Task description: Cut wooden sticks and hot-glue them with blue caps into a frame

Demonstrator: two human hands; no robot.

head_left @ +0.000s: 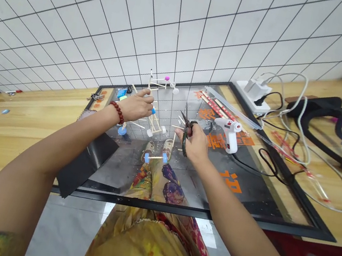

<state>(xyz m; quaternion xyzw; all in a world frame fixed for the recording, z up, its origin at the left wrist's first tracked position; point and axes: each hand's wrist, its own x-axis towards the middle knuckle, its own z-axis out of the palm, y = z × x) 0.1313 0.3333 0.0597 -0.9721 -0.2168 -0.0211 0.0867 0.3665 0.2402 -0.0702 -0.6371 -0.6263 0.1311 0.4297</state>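
Observation:
My right hand [197, 144] is closed around a pair of scissors [186, 131] with dark handles. Their blades point up and away, slightly apart, over the glossy board. Thin pale sticks [177, 127] show by my right thumb. My left hand [138, 107], with a red bead bracelet at the wrist, reaches over the board with loosely bent fingers. Beside its fingertips is a small stick frame [155, 123] with white round ends. Farther back stands another stick frame [157, 82] with a pink ball. A stick with two blue ends [155, 157] lies nearer me.
A white hot glue gun [231, 134] stands right of the scissors, its black cable trailing right. Red-patterned strips [216, 107] lie behind it. A power strip [252, 96], tangled cables and a black strap [321, 137] fill the right side. A black sheet [85, 163] overhangs the front left edge.

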